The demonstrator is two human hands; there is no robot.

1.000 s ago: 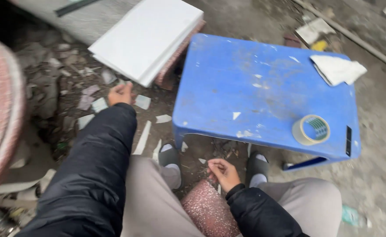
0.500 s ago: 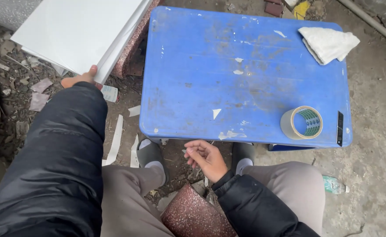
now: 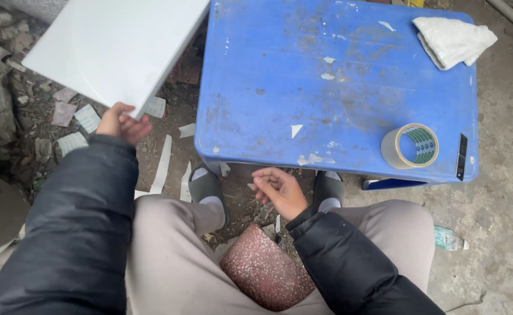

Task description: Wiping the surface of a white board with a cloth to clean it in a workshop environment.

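Left hand (image 3: 122, 121) grips the near corner of a flat white rectangular tile (image 3: 116, 46), tilted, left of the scratched blue plastic surface (image 3: 303, 99). Right hand (image 3: 282, 191) loosely curled, empty, below surface edge. Tape roll (image 3: 411, 146) on surface.

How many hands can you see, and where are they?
2. The left hand grips the near edge of the white tile, left of the blue table. The right hand hangs empty, palm up, between the knees below the table's front edge.
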